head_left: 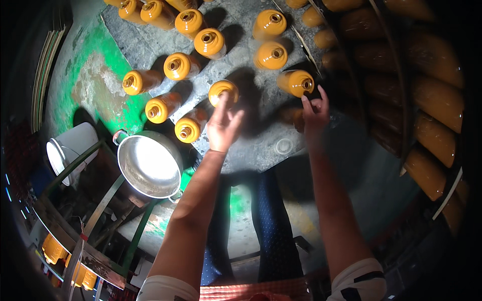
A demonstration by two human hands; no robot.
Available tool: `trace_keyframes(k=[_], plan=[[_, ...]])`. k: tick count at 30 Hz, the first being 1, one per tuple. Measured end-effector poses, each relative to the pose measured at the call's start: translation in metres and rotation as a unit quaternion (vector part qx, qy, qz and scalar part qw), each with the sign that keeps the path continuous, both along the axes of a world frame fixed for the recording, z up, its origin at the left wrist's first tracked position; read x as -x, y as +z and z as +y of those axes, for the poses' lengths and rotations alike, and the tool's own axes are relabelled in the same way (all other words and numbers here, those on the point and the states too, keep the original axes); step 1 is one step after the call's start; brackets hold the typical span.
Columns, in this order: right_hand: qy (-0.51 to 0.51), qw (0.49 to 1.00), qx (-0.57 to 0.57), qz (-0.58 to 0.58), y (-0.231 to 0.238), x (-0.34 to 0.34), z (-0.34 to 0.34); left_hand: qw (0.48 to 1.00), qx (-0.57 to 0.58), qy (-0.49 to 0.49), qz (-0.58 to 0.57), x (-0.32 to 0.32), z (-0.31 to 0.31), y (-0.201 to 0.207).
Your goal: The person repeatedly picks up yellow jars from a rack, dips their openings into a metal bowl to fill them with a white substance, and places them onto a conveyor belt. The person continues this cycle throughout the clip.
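My left hand (224, 125) is at an orange-yellow bottle (217, 91) with a narrow neck. Its fingers reach over the bottle's near side and the thumb is spread; whether they touch it I cannot tell. To the right, my right hand (316, 113) has its fingertips apart and nothing between them. Just up and left of it is another orange bottle (291, 82), its open mouth facing me. Left of my left hand stand two more bottles, one nearer (187, 130) and one farther (157, 110). A dim brownish shape shows beside my right wrist, mostly hidden.
Several similar bottles (209, 43) stand on the grey slab (211, 75). A round pale disc or ring (284, 146) lies near its front. At left are a two-handled metal pan (149, 165) and a white bucket (75, 145). Racked orange bottles (437, 95) line the right.
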State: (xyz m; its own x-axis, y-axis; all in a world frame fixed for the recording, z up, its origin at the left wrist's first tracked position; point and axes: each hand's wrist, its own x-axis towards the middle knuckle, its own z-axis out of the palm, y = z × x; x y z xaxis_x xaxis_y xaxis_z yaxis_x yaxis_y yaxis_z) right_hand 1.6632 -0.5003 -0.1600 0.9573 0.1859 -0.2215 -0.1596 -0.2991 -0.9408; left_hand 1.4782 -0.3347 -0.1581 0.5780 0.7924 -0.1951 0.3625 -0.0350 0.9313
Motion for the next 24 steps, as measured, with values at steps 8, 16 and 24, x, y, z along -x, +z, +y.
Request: trace_keyframes(k=[8,16,24], plan=[[0.047,0.997,-0.056,0.016,-0.041,-0.018,0.008,0.999,0.048,0.013,-0.012,-0.008,0.03,-0.028],[0.134,0.984,0.118,-0.023,0.058,0.067,-0.084,0.988,-0.046,-0.138,0.055,0.068,0.016,0.077],[0.217,0.955,0.024,0.201,0.308,0.162,-0.147,0.96,0.06,-0.24,0.128,0.197,0.022,0.326]])
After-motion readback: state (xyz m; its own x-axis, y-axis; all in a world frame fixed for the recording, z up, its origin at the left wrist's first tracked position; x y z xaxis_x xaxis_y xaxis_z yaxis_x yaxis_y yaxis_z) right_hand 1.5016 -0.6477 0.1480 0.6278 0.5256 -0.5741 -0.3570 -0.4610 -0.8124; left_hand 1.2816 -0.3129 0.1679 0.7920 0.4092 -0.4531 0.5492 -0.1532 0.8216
